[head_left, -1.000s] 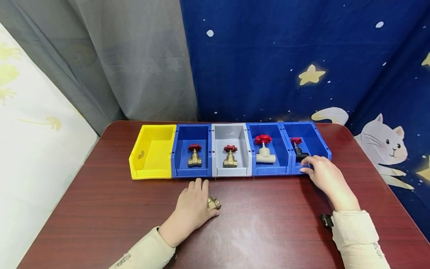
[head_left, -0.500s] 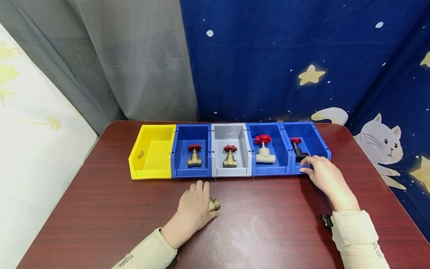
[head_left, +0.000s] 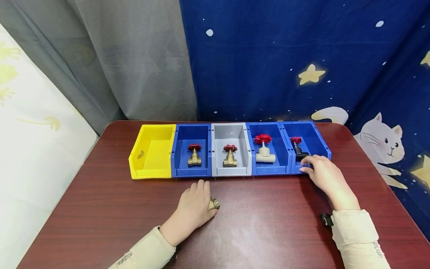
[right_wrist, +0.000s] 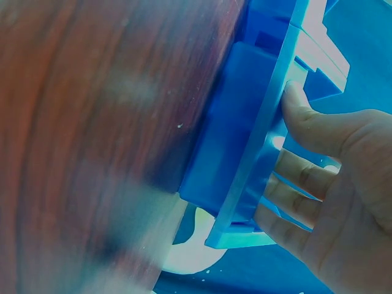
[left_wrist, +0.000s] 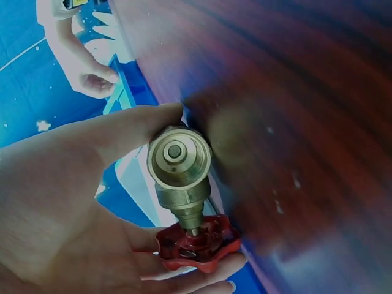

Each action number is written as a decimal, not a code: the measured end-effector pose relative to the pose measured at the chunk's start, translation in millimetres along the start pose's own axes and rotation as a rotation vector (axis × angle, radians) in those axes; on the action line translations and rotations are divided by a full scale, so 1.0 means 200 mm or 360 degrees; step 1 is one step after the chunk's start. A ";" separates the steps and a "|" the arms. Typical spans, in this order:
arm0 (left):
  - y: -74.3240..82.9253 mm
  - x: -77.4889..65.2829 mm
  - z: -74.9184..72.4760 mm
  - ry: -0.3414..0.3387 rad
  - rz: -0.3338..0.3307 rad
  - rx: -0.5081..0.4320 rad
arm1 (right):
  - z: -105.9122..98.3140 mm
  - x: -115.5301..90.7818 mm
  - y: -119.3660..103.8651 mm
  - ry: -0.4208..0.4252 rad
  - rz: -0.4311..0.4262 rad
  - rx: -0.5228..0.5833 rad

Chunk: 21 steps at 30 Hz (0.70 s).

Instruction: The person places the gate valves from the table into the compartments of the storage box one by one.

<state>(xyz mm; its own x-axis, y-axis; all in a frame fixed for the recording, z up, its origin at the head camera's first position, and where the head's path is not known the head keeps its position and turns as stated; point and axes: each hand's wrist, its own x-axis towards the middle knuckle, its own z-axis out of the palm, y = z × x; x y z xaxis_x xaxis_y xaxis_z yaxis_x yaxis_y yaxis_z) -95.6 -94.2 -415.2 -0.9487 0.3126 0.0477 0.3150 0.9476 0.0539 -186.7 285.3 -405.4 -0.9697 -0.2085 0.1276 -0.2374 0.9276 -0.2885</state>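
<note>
My left hand (head_left: 195,207) grips a brass gate valve (head_left: 214,204) just in front of the bins. In the left wrist view the thumb is on the brass body (left_wrist: 180,158), while fingers lie at the red handwheel (left_wrist: 197,244). My right hand (head_left: 324,175) rests at the front rim of the rightmost blue bin (head_left: 317,140). Its fingers (right_wrist: 291,202) reach over the rim with little curl and their tips are hidden. Close to them lies a black valve with a red handwheel (head_left: 296,141); contact with it cannot be made out.
A row of bins runs along the table's back: a yellow bin (head_left: 156,149), a blue one with a brass valve (head_left: 194,160), a grey one with another brass valve (head_left: 230,160), then a blue one with a beige valve (head_left: 265,155). Curtains (head_left: 268,56) hang behind the table (head_left: 111,216).
My left hand has shifted very slightly with the brass valve, staying in front of the bins. The right hand and the valves in the bins have kept their places.
</note>
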 end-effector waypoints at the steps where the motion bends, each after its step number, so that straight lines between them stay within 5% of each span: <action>1: 0.00 0.00 0.00 0.0003 0.0010 0.0009 | 0.00 0.00 0.00 -0.0002 0.0001 -0.0001; 10: -0.04 0.01 -0.01 0.0036 0.0115 0.0011 | 0.00 0.00 0.01 0.0009 -0.0009 -0.0010; 21: -0.09 -0.01 -0.01 0.0206 0.0271 -0.0002 | 0.00 0.00 0.01 0.0025 -0.0026 -0.0016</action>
<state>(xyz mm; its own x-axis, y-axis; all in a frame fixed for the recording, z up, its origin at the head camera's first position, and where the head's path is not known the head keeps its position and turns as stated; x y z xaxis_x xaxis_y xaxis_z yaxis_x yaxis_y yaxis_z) -99.0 -111.7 -414.5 -0.8703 0.4570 0.1839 0.4704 0.8818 0.0351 -187.9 287.0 -406.2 -0.9647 -0.2186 0.1472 -0.2523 0.9272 -0.2768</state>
